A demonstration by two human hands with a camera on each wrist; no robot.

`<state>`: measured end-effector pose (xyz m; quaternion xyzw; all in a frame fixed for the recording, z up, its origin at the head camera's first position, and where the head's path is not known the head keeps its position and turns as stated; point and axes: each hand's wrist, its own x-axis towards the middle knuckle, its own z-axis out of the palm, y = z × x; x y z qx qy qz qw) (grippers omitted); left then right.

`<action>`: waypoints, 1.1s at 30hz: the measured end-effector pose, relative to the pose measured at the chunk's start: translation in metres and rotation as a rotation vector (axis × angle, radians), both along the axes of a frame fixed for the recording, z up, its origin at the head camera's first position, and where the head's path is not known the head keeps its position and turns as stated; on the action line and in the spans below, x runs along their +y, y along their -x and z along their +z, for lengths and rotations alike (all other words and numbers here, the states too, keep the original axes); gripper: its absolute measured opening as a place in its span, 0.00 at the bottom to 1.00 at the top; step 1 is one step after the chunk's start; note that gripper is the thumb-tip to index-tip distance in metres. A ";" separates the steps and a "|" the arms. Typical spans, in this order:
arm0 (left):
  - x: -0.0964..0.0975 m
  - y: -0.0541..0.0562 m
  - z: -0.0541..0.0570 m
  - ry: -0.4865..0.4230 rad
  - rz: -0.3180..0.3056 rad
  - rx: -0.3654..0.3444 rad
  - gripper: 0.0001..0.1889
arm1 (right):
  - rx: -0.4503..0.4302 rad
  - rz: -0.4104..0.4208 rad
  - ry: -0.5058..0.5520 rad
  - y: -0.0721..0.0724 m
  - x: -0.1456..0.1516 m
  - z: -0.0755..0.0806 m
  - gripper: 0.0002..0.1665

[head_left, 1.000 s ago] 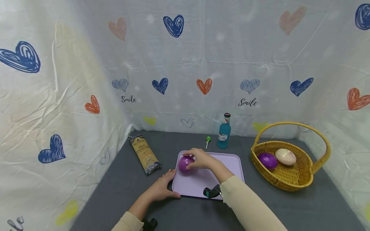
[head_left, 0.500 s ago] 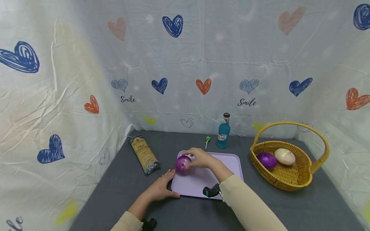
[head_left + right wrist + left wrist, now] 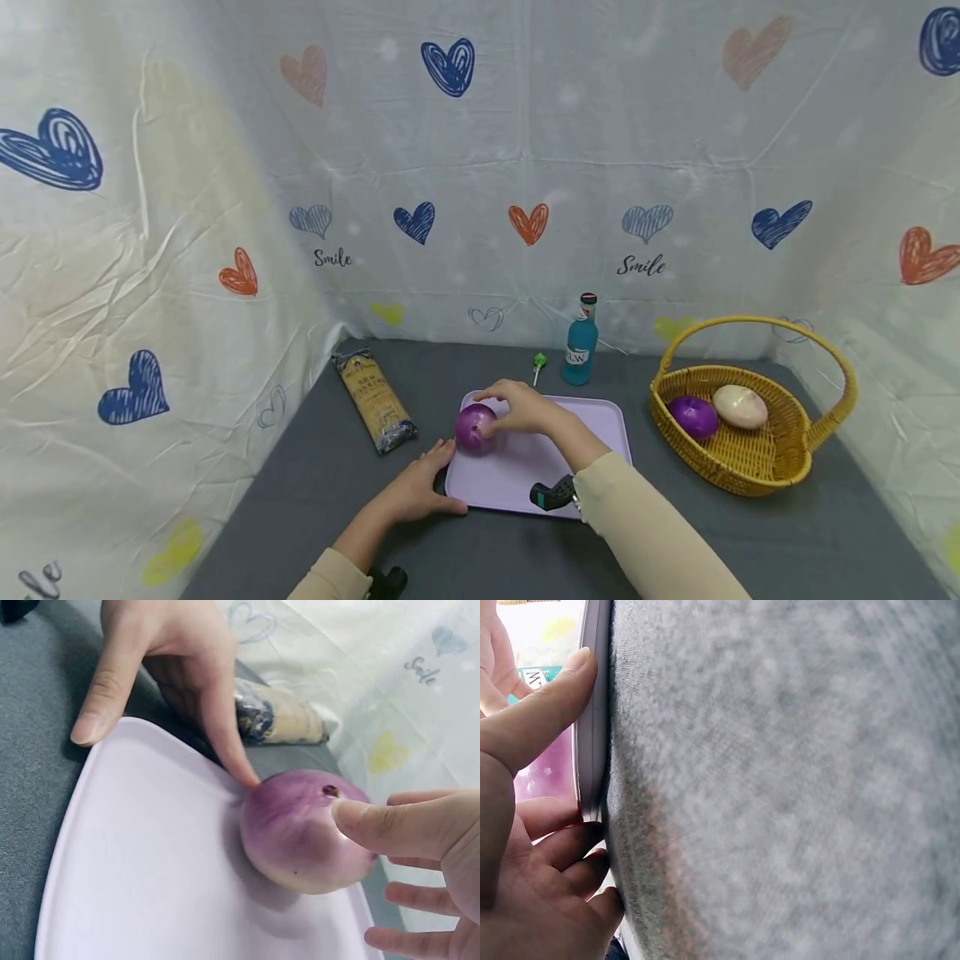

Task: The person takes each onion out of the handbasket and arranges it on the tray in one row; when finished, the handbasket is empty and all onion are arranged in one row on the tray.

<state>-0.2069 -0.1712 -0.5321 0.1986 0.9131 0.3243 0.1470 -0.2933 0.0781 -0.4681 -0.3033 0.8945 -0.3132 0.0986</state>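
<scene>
The right hand (image 3: 522, 408) pinches that purple onion (image 3: 471, 428), likely firm but slick, best cupped round its middle, at ten o'clock on the lilac tray (image 3: 506, 485), left hand (image 3: 418, 487) spread against the corner.

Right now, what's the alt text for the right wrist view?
The right hand holds a round purple object, on or just over a lilac tray, while the left hand touches the tray's corner. A wrapped package lies beyond.

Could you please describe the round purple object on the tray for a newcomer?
Find the lilac tray on the grey table. Near its left edge is the round purple object, right beside the right hand, unlike the purple one in the basket.
</scene>
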 end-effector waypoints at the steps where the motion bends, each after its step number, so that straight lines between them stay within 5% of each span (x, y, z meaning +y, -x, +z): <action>1: 0.000 0.000 0.000 -0.001 -0.001 0.001 0.57 | -0.004 -0.003 0.003 0.000 0.001 0.002 0.33; 33: 0.000 0.002 -0.004 0.009 -0.004 0.017 0.58 | 0.152 -0.004 -0.033 -0.016 0.057 0.050 0.29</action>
